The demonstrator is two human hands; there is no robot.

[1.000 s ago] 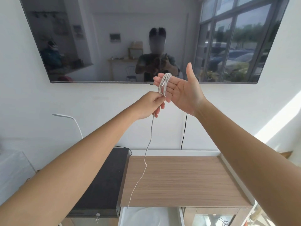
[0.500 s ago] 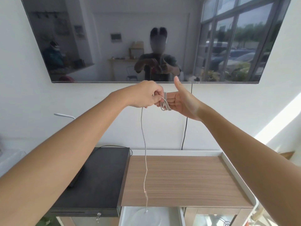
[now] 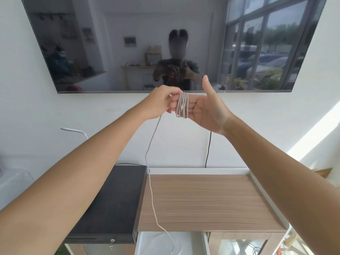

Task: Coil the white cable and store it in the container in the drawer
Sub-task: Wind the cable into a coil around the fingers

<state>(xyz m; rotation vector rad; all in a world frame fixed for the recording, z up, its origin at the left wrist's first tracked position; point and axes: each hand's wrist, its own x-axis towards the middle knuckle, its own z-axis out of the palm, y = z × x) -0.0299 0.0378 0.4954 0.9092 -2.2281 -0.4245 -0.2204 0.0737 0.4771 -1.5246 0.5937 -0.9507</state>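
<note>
The white cable (image 3: 182, 105) is looped around the right hand (image 3: 204, 111)'s straight fingers; the left hand (image 3: 161, 103) pinches its tail. Should tension slacken, loops could slide off, and the hanging end may snag the open drawer (image 3: 172, 243).

Home living room, wall-mounted television (image 3: 165, 43) above a wood-topped cabinet (image 3: 207, 201), big window reflected

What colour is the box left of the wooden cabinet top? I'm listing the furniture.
Black, with a small keyhole on its front; seen in the head view.
</note>
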